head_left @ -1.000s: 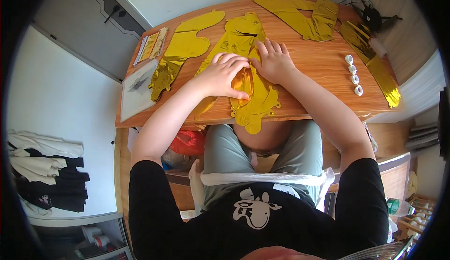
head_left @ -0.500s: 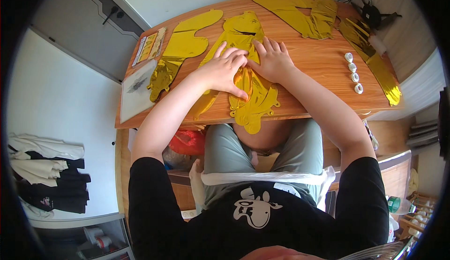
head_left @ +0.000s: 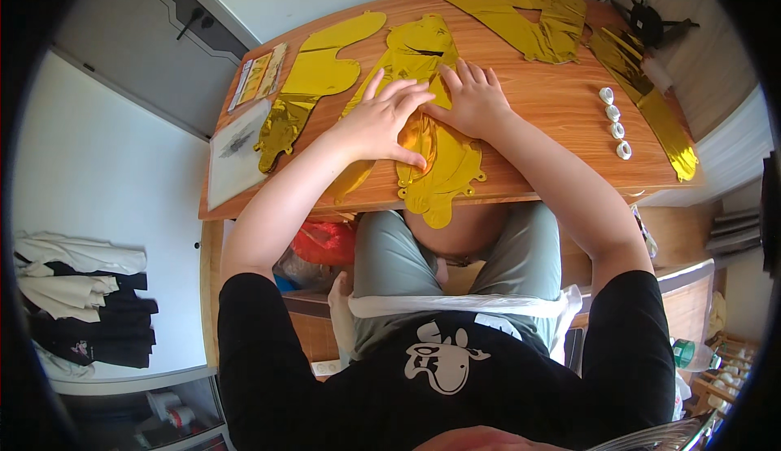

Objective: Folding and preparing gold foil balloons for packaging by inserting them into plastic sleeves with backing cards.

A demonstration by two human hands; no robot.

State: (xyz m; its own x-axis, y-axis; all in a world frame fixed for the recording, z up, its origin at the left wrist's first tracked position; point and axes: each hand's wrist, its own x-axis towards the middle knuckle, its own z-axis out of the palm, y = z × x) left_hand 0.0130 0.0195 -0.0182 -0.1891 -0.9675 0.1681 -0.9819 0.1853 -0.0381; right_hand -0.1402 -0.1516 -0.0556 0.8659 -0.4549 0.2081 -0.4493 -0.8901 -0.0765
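A flat gold foil balloon [head_left: 446,176] lies crinkled on the wooden table before me, its tabbed lower end reaching past the front edge. My left hand [head_left: 378,127] rests over its middle, fingers spread and thumb apart, with the thumb tip at the foil. Beside it, my right hand [head_left: 476,108] lies flat on the same balloon, fingers stretched toward the far side. The foil under both palms is hidden. Another flat gold balloon [head_left: 325,67] lies to the left of my left hand.
More flat gold foil lies at the far right, a bent balloon [head_left: 496,18] and a long strip [head_left: 657,117]. Several small white rolls [head_left: 613,113] form a row on the right. A clear pouch [head_left: 237,162] and printed cards [head_left: 259,77] lie left; a black device [head_left: 647,21] sits back right.
My left hand's fingers have spread a little wider, and its thumb has shifted slightly left on the foil. The right hand stays in nearly the same place.
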